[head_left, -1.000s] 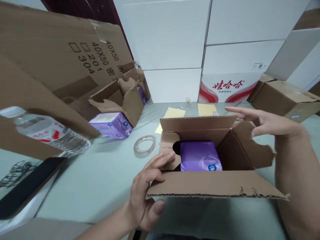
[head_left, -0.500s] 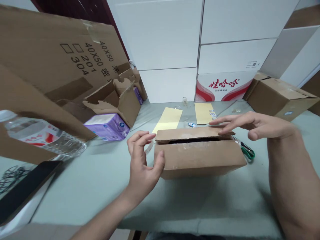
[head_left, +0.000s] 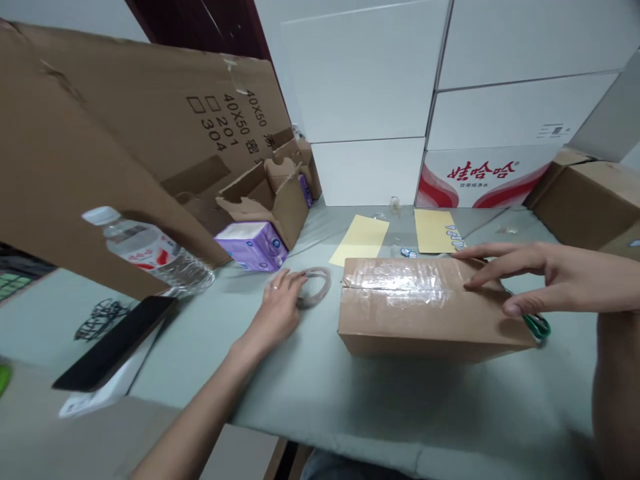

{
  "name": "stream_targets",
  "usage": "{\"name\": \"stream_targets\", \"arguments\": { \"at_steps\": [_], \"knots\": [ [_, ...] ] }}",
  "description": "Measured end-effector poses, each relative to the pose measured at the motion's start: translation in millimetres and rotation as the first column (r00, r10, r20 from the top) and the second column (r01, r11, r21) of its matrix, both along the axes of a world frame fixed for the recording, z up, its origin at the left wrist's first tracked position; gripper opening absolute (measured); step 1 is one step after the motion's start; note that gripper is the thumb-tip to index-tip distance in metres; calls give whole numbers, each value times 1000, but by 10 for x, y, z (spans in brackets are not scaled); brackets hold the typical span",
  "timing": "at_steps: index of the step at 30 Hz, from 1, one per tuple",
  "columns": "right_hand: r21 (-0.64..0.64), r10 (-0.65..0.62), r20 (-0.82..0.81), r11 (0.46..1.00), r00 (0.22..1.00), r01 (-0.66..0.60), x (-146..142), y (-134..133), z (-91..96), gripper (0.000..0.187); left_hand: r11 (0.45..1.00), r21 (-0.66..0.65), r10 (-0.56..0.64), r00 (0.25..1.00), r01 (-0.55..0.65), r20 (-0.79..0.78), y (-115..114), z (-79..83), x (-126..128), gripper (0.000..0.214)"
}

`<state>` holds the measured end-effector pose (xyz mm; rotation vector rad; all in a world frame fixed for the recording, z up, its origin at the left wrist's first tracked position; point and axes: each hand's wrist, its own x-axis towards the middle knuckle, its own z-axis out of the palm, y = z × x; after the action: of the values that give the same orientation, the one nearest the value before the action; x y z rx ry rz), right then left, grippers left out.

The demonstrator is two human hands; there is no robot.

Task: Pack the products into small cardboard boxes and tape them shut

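A taped cardboard box (head_left: 430,307) sits closed on the table (head_left: 310,393), right of centre. The open right hand (head_left: 545,280) rests its fingers on the box top. The half-curled left hand (head_left: 277,300) touches a tape roll (head_left: 317,287) left of the box, though whether it grips is unclear. Green scissors (head_left: 537,327) poke out just beyond the box's right side.

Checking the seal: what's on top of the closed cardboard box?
Clear packing tape covers the seam on top of the cardboard box, with the right hand resting there. The closed flaps hide whatever is inside.
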<state>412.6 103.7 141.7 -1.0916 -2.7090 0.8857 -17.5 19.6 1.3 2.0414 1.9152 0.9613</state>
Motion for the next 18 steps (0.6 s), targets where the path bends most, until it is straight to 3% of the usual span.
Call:
{"name": "stream_targets", "arguments": {
  "at_steps": [4, 7, 10, 15, 18],
  "knots": [
    [12, -24, 11, 1000, 1000, 24, 29, 41, -51, 38, 999, -42, 14, 998, -17, -58, -107, -212, -66, 36],
    [12, -13, 6, 1000, 1000, 13, 32, 50, -61, 39, 998, -46, -35, 999, 33, -25, -72, -146, -65, 16],
    [3, 1, 20, 1000, 1000, -2, 13, 43, -42, 38, 992, -50, -114, 991, 118, 67, -37, 79, -4, 10],
    [-6, 22, 24, 1000, 999, -22, -10, 20, -13, 40, 972, 51, -236, 930, 231, 281, -70, 595, 316, 31],
    [-18, 9, 23, 1000, 1000, -8, -2, 16, -20, 40, 949, 162, -314, 854, 271, 415, -67, 877, 613, 41]
  ]
}}
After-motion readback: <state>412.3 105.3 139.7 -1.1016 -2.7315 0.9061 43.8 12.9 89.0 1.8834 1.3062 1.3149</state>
